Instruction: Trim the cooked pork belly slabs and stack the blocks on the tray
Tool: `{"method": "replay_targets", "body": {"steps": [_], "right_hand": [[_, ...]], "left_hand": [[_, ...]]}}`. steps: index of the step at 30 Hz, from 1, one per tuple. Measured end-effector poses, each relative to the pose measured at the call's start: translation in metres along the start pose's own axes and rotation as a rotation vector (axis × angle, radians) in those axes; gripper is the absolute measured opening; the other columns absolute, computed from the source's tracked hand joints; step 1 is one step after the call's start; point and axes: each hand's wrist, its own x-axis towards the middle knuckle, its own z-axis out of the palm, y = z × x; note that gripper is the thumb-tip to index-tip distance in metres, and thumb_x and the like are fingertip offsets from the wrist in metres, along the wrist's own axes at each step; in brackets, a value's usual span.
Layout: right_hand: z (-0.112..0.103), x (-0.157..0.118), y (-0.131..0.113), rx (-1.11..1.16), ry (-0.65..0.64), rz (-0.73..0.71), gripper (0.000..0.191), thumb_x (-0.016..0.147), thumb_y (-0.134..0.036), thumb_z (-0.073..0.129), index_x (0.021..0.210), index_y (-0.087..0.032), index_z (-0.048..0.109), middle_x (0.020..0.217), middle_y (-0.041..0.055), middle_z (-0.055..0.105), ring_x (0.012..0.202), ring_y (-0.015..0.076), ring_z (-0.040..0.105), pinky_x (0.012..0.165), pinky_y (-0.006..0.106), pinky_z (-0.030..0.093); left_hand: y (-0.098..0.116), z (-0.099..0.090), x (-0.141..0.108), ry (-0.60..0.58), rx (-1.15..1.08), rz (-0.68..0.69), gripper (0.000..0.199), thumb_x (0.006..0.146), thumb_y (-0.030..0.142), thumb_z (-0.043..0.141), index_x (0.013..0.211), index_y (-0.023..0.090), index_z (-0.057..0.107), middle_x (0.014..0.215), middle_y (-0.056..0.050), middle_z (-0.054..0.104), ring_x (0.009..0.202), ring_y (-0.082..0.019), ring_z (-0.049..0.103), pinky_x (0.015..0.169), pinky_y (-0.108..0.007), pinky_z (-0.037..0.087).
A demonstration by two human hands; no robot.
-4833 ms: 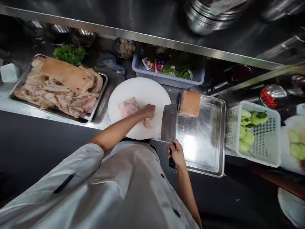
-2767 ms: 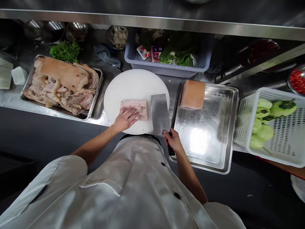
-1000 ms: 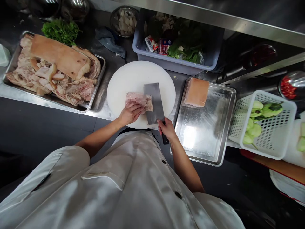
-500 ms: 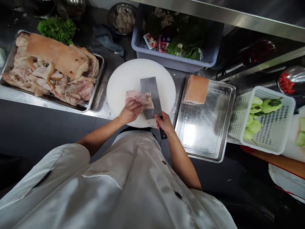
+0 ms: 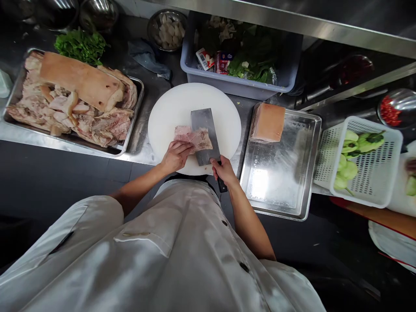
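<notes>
A round white cutting board (image 5: 169,104) bears a piece of pale pink meat (image 5: 202,138). The broad blade of a cleaver (image 5: 203,118) lies nearly flat on the board, with the meat's right part resting over it. Fingers together, my left hand (image 5: 177,156) presses on the near edge of the meat, left of the blade. My right hand (image 5: 224,170) is closed round the dark handle of the cleaver at the board's near right edge.
Left stands a metal tray (image 5: 129,138) heaped with meat. Another metal tray (image 5: 276,173) holds a block of skin-on meat (image 5: 269,122). A white basket (image 5: 370,160) of green vegetables is farther right. Behind the board are a blue-grey bin (image 5: 234,86) and a bowl of garlic (image 5: 169,32).
The view has shifted slightly. The meat's left part shows a little more beside my left fingers; both hands and the cleaver otherwise keep nearly the same places.
</notes>
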Motion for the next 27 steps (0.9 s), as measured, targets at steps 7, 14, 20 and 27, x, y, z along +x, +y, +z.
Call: {"method": "replay_targets", "body": {"steps": [7,14,20,27], "right_hand": [[-0.016,-0.053,0.028,-0.066,-0.046,0.081,0.045,0.086,-0.065,0.069,0.084,-0.026,0.046,0.053,-0.0074,0.050,0.034,0.0107,0.042,0.034,0.026,0.035],[0.012,-0.005,-0.003,0.014,0.004,0.029,0.047,0.084,-0.066,0.069,0.086,-0.027,0.044,0.052,-0.0105,0.049,0.033,0.0102,0.041,0.031,0.024,0.033],[0.002,-0.052,0.023,-0.101,-0.019,0.068,0.044,0.088,-0.065,0.065,0.088,-0.025,0.047,0.053,-0.0099,0.050,0.034,0.0098,0.044,0.034,0.023,0.037],[0.033,-0.001,-0.011,-0.014,0.042,0.007,0.044,0.087,-0.065,0.065,0.091,-0.026,0.045,0.052,-0.0118,0.047,0.034,0.0101,0.043,0.033,0.022,0.034]], "left_hand": [[-0.014,-0.018,-0.027,0.104,0.049,-0.094,0.025,0.100,0.026,0.064,0.122,0.023,0.075,0.116,-0.011,0.076,0.106,-0.027,0.066,0.090,-0.046,0.056],[-0.022,-0.017,-0.029,0.081,-0.027,-0.097,0.031,0.103,0.025,0.058,0.131,0.023,0.072,0.118,-0.012,0.076,0.110,-0.027,0.068,0.096,-0.048,0.060],[-0.026,-0.016,-0.027,0.104,-0.046,-0.066,0.028,0.103,0.025,0.059,0.126,0.023,0.075,0.113,-0.011,0.078,0.105,-0.026,0.069,0.092,-0.046,0.062],[-0.023,-0.019,-0.028,0.078,-0.063,-0.092,0.025,0.103,0.026,0.059,0.120,0.022,0.077,0.114,-0.011,0.078,0.103,-0.025,0.070,0.092,-0.046,0.062]]}}
